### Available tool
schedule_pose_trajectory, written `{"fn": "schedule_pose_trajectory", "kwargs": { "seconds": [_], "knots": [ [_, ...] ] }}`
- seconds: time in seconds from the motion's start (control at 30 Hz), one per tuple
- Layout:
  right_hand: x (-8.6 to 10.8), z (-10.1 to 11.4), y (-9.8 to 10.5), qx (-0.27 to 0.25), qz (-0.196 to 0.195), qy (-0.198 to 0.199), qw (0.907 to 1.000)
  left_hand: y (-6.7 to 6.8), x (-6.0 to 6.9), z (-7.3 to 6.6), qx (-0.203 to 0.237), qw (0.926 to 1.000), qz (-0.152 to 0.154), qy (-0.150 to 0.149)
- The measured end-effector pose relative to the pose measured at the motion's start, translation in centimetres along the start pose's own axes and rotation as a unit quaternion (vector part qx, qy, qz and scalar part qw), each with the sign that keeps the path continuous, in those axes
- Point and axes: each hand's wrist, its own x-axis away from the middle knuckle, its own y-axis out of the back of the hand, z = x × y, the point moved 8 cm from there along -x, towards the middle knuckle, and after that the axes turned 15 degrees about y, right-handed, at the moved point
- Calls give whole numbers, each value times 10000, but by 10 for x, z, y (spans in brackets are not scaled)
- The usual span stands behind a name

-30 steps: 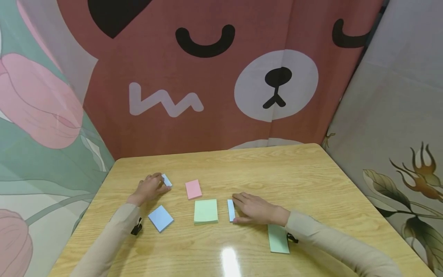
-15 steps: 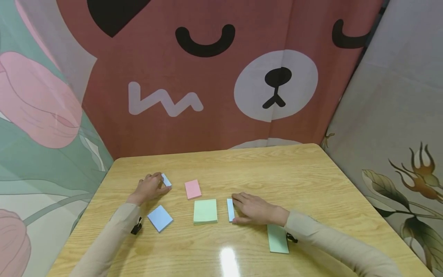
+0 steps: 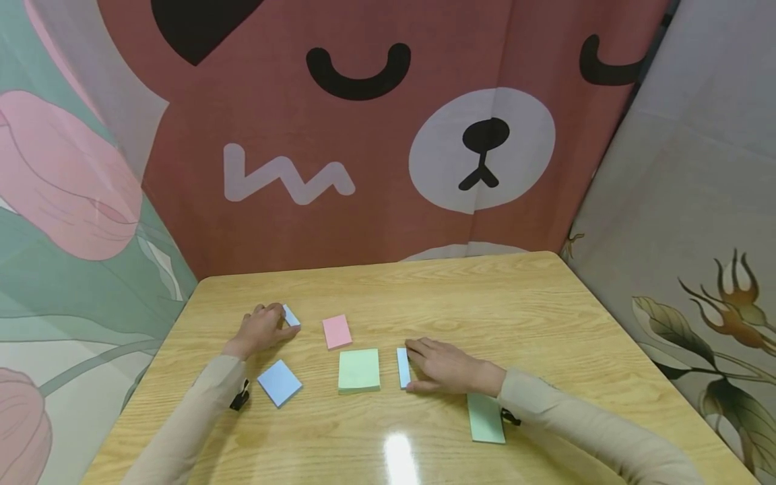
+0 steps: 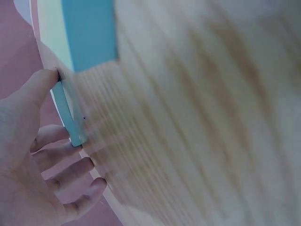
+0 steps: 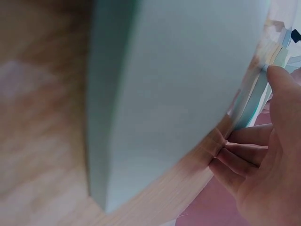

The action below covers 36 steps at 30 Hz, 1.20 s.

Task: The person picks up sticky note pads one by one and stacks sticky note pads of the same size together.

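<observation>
At the table's far left, my left hand [image 3: 259, 330] pinches a narrow light blue sticky-note pad [image 3: 292, 316] between thumb and fingers. The left wrist view has that pad [image 4: 68, 113] lying on the wood, thumb at one end and fingertips at the other. Right of centre, my right hand [image 3: 451, 369] holds a second narrow light blue sticky-note pad [image 3: 403, 368] by its ends. Its thumb and fingers also span that pad [image 5: 254, 101] in the right wrist view. Just left of it lies a square green sticky-note pad [image 3: 359, 369].
A pink pad [image 3: 337, 332] lies between the hands, farther back. A blue square pad [image 3: 279, 383] sits turned cornerwise in front of the left hand. Below the right wrist is a green rectangular pad [image 3: 486, 419], partly covered. Patterned cloths surround the wooden table [image 3: 339, 444].
Both hands keep their places on the two narrow pads. Only a very slight shift of the whole head view shows.
</observation>
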Motion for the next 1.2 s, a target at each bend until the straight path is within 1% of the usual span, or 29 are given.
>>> {"fn": "schedule_pose_trajectory", "kwargs": {
  "seconds": [0.3, 0.5, 0.63, 0.77, 1.0, 1.2],
  "knots": [
    [1, 0, -3, 13, 75, -40, 10000, -4, 1, 0, -126, 9999, 9, 17],
    [1, 0, -1, -1, -46, 10, 10000, -4, 0, 0, -247, 9997, -81, 14],
    [1, 0, -3, -9, -26, -5, 10000, -4, 0, 0, -255, 9996, -153, 9],
    [0, 0, -3, -56, 33, -54, 10000, -4, 2, -4, -303, 9993, -192, -44],
    [0, 1, -2, -7, 79, -91, 9999, -2, 8, -11, -625, 9978, -138, -153],
    [1, 1, -1, -25, 67, -106, 9999, -2, 10, -13, -575, 9983, -86, -104]
  ]
}}
